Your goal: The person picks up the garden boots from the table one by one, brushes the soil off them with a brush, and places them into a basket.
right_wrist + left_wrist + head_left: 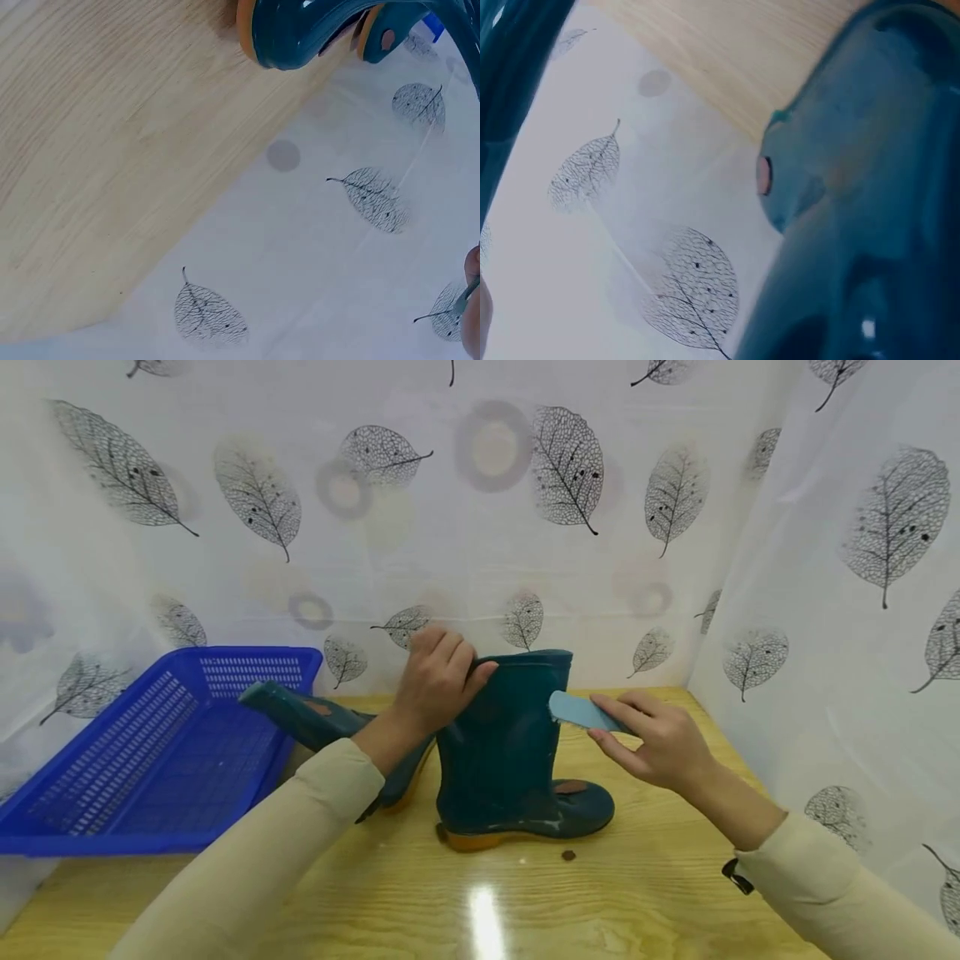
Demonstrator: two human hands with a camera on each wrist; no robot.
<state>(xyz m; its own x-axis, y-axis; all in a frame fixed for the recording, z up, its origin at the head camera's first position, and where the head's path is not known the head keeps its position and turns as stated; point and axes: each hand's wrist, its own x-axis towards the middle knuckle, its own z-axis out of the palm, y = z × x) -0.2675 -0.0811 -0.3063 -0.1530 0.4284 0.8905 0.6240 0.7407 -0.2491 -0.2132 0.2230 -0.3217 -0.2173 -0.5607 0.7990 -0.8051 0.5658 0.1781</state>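
Note:
A dark teal rubber boot stands upright on the wooden table, its toe to the right and a brown patch on the toe. My left hand grips the top rim, thumb on the near side. Between the fingers and thumb of my right hand is a flat light-blue piece with a rounded end; its exact kind is unclear. That end is at the boot shaft's right edge; contact is hard to tell. Behind my left forearm, a second teal boot with a brown patch leans over, partly hidden.
A blue plastic basket with slotted sides stands at the left, beside the leaning boot's top. Small brown crumb lies on the wooden table in front of the upright boot. White leaf-print sheeting hangs behind and at the right.

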